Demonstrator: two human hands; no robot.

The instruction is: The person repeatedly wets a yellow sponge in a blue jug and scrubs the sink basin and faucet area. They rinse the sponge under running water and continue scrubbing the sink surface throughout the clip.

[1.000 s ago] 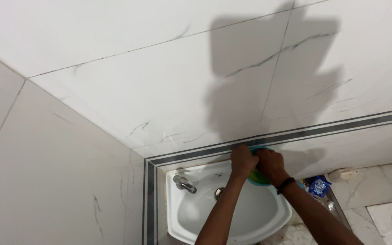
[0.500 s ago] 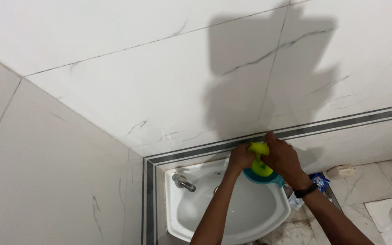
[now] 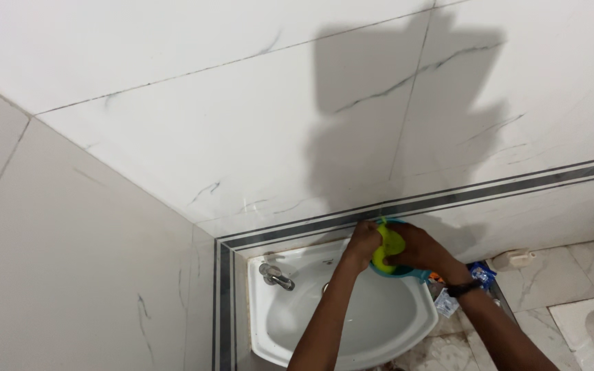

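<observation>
Both hands work at the back edge of the white corner basin (image 3: 417,323), close under the dark wall stripe (image 3: 517,184). The left hand (image 3: 362,244) is closed on the left side of a yellow-green pad (image 3: 388,247), which appears to be a sponge or soft scrubber, though the view is too small to confirm the material. The right hand (image 3: 421,251) grips the pad from the right and also bears on a teal dish (image 3: 397,270) that sits beneath it; only a thin crescent of the dish rim shows below the fingers.

Change over the last second: at first the pad lay almost hidden under the two fists, with a teal edge showing above them near the stripe. Half a second ago the right hand had lifted off towards the stripe and the pad stood fully exposed above the dish. Now the right hand has come back down and inwards, covering most of the pad again, and the dish shows less. This reads as a repeated squeezing or kneading stroke on the pad over the basin, with no release by either hand.

The tap (image 3: 274,276) stands at the basin's back left corner, well apart from the hands. A blue packet (image 3: 484,275) lies on the floor just beyond the basin's right edge.
</observation>
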